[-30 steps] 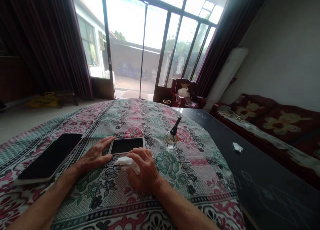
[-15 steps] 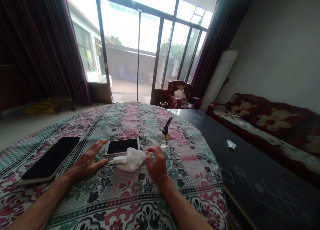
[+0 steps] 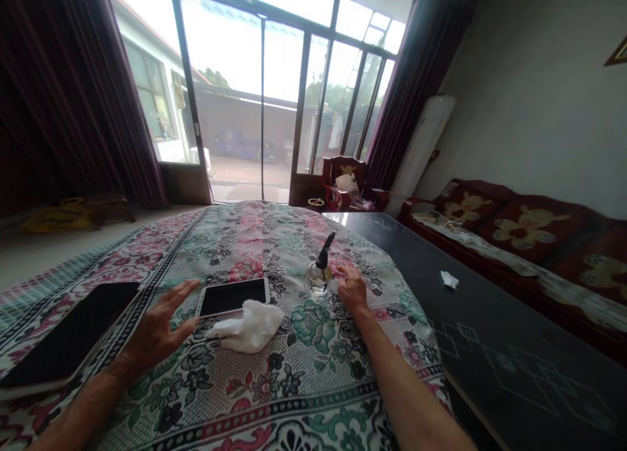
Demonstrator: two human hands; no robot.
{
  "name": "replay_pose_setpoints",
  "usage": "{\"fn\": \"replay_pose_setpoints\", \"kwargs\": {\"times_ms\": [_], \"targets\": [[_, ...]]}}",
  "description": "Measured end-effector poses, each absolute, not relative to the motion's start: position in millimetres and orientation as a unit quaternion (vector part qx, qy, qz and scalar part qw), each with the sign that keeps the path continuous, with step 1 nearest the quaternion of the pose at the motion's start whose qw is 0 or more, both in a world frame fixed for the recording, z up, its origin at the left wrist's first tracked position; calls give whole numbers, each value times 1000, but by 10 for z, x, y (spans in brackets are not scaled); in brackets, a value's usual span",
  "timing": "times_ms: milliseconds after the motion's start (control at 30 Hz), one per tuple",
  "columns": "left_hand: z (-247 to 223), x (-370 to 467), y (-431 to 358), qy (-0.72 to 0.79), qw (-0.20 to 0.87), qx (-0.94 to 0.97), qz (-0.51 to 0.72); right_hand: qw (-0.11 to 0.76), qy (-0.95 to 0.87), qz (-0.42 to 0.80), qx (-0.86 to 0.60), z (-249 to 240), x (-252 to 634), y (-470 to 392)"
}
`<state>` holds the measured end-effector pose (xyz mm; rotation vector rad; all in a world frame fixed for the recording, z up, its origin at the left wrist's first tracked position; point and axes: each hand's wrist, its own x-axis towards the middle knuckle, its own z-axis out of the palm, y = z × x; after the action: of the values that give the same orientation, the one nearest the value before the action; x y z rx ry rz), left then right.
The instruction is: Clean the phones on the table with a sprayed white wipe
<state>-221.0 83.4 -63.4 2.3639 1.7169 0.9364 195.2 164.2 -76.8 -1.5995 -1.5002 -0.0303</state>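
My left hand [image 3: 159,324] is open, its fingers spread at the left end of a white-framed smartphone [image 3: 234,297] that lies with its dark screen up. A crumpled white tissue [image 3: 252,327] rests against the phone's near edge. Just right of a small clear glass pump bottle [image 3: 319,281] with a black pump top is my right hand [image 3: 351,289]. Its fingers are loosely bent, with the thumb and forefinger a little apart and nothing seen between them. Whether they touch the glass I cannot tell. The bottle stands upright and looks partly filled.
A large dark-screened tablet [image 3: 73,337] lies at the left on the patterned tablecloth [image 3: 210,399]. To the right runs a black table [image 3: 490,327] with a small crumpled white paper [image 3: 449,280] on it. Beyond are a red sofa [image 3: 524,229], an armchair [image 3: 345,173] and glass doors [image 3: 235,105].
My right hand has moved right, away from the tissue to beside the pump bottle. My left hand has shifted slightly left and stays spread. The whole view has turned a little to the right.
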Motion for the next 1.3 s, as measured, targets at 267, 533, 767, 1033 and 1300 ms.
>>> {"fn": "replay_pose_setpoints", "kwargs": {"times_ms": [267,533,767,1033,1300], "targets": [[42,-543,1305,442,142,850,248,312,-639,-9,-703,-767,1997,1781],[-287,167,1712,455,324,778,289,234,-593,-17,-770,-621,2013,1920],[-355,244,1677,467,298,768,322,159,-599,-9,-784,-562,1986,2108],[-376,355,1760,467,300,760,337,125,-615,-35,-778,-570,1994,2205],[-401,489,1829,472,284,754,358,131,-626,-44,-767,-574,2142,2234]]}}
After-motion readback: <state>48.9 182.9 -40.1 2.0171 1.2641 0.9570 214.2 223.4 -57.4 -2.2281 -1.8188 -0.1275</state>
